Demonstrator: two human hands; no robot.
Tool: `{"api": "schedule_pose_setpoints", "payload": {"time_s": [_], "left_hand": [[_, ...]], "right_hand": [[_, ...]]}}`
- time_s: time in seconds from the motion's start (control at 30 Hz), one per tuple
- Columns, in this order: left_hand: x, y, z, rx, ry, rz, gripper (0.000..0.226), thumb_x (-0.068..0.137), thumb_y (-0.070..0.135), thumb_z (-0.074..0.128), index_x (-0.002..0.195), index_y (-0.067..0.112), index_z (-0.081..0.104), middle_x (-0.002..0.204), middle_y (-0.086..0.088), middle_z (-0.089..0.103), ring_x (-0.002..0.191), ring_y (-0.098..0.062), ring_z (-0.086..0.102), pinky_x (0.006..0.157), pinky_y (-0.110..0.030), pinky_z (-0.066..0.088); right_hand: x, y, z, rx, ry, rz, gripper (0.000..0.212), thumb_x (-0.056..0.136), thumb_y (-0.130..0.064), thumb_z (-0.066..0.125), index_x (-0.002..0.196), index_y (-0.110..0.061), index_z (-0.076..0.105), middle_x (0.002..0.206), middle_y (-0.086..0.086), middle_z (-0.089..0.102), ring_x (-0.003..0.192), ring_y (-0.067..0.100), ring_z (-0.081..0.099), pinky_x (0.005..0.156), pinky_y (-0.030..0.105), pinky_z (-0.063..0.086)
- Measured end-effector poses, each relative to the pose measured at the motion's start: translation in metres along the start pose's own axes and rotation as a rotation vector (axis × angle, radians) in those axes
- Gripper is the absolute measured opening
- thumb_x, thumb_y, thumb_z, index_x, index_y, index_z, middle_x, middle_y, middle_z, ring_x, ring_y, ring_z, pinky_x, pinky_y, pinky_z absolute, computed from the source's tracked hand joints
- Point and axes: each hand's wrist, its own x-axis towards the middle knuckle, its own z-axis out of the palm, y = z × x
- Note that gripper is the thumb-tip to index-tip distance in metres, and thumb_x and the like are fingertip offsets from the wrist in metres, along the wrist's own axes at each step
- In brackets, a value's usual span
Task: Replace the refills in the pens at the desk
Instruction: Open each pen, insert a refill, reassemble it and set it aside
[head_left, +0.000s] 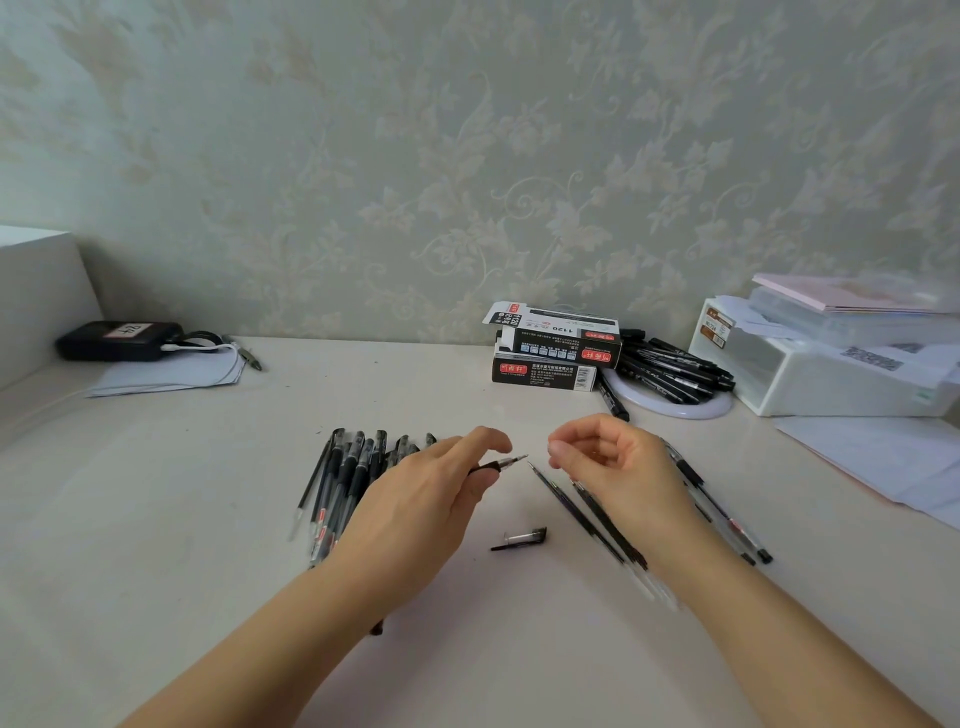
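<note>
1. we're over the desk with two hands out, held apart above the middle.
2. the left hand pinches one pen between thumb and fingers, its metal tip pointing right toward the other hand.
3. the right hand hangs with fingers loosely curled, holding nothing that we can see.
4. one cap lies alone on the desk between the wrists.
5. two refills, dark and thin, lie slanted just under the right hand.
6. a pile of pens sits partly under the left hand; we make out about eight, the rest hidden.
7. more pens lie right of the right wrist; we can't count them.
8. two boxes are stacked at the back wall, the top one reading "1120"; the red brand marks are too small to read.
9. a heap of markers rests beside the boxes.
10. far left, a black device carries a label reading "24".
</note>
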Motion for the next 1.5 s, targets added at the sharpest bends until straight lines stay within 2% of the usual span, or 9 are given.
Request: {"api": "schedule_pose_setpoints", "payload": {"time_s": [0.2, 0.4, 0.5, 0.6, 0.67, 0.9, 1.17, 1.33, 1.5], "left_hand": [[-0.002, 0.001, 0.000, 0.011, -0.010, 0.001, 0.020, 0.101, 0.032, 0.040, 0.117, 0.040, 0.049, 0.090, 0.013, 0.056, 0.082, -0.011, 0.055, 0.070, -0.039, 0.049], [-0.001, -0.002, 0.000, 0.019, -0.008, -0.011, 0.021, 0.101, 0.031, 0.038, 0.118, 0.041, 0.046, 0.090, 0.016, 0.052, 0.083, -0.009, 0.054, 0.071, -0.038, 0.049], [-0.001, -0.003, 0.003, 0.012, -0.001, -0.013, 0.023, 0.100, 0.030, 0.040, 0.122, 0.038, 0.042, 0.086, 0.023, 0.048, 0.079, -0.005, 0.048, 0.071, -0.035, 0.048], [-0.001, -0.002, 0.004, -0.029, 0.019, -0.018, 0.024, 0.099, 0.029, 0.042, 0.122, 0.033, 0.038, 0.083, 0.022, 0.050, 0.072, 0.001, 0.047, 0.063, -0.026, 0.041], [0.000, 0.000, 0.003, -0.068, 0.023, -0.003, 0.023, 0.099, 0.028, 0.044, 0.121, 0.032, 0.038, 0.085, 0.017, 0.054, 0.072, 0.002, 0.047, 0.061, -0.024, 0.038], [-0.001, 0.001, 0.004, -0.071, 0.005, 0.016, 0.020, 0.099, 0.031, 0.044, 0.118, 0.033, 0.038, 0.087, 0.017, 0.055, 0.072, 0.000, 0.048, 0.064, -0.027, 0.042], [0.000, -0.005, 0.000, 0.063, 0.142, -0.107, 0.005, 0.096, 0.040, 0.047, 0.096, 0.035, 0.046, 0.080, 0.019, 0.056, 0.070, 0.000, 0.048, 0.057, -0.024, 0.038], [0.003, -0.002, -0.004, -0.045, 0.237, -0.131, 0.018, 0.087, 0.047, 0.055, 0.079, 0.031, 0.059, 0.073, 0.017, 0.056, 0.066, -0.006, 0.052, 0.059, -0.031, 0.047], [0.002, 0.004, -0.004, -0.008, 0.169, -0.064, 0.016, 0.089, 0.044, 0.058, 0.084, 0.030, 0.065, 0.075, 0.015, 0.056, 0.062, -0.009, 0.049, 0.059, -0.033, 0.047]], "right_hand": [[-0.006, 0.008, 0.004, -0.656, -0.238, -0.315, 0.010, 0.089, -0.019, 0.068, 0.091, -0.028, 0.073, 0.083, -0.015, 0.065, 0.080, 0.006, 0.052, 0.078, 0.022, 0.042], [-0.005, 0.013, 0.008, -0.764, -0.289, -0.356, 0.014, 0.092, -0.022, 0.064, 0.101, -0.030, 0.072, 0.078, -0.021, 0.051, 0.079, 0.000, 0.041, 0.076, 0.021, 0.030], [-0.005, 0.010, 0.010, -0.627, -0.230, -0.294, 0.018, 0.090, -0.027, 0.067, 0.107, -0.032, 0.069, 0.081, -0.019, 0.058, 0.077, 0.001, 0.049, 0.076, 0.019, 0.039], [-0.004, 0.003, 0.009, -0.253, -0.102, -0.101, 0.014, 0.087, -0.030, 0.071, 0.100, -0.034, 0.072, 0.085, -0.018, 0.070, 0.075, 0.002, 0.061, 0.070, 0.011, 0.045], [-0.004, -0.002, 0.009, 0.015, -0.156, 0.027, 0.012, 0.086, -0.030, 0.072, 0.098, -0.029, 0.075, 0.088, -0.011, 0.076, 0.077, -0.002, 0.066, 0.069, 0.009, 0.046], [-0.007, -0.001, 0.014, 0.347, -0.179, 0.236, 0.014, 0.082, -0.031, 0.073, 0.092, -0.021, 0.076, 0.092, 0.001, 0.076, 0.073, 0.004, 0.062, 0.072, 0.024, 0.045], [0.007, 0.000, -0.005, 0.565, 0.391, 0.188, 0.010, 0.099, -0.020, 0.055, 0.096, -0.012, 0.060, 0.085, 0.003, 0.074, 0.067, 0.006, 0.066, 0.063, 0.019, 0.050], [-0.001, -0.003, 0.005, 0.260, 0.100, 0.138, 0.011, 0.097, -0.022, 0.058, 0.097, -0.012, 0.063, 0.089, -0.001, 0.077, 0.075, 0.003, 0.067, 0.071, 0.024, 0.047], [-0.008, -0.009, 0.016, 0.261, -0.065, 0.118, 0.012, 0.096, -0.022, 0.060, 0.098, -0.010, 0.062, 0.092, -0.001, 0.078, 0.080, 0.007, 0.068, 0.074, 0.024, 0.049]]}}
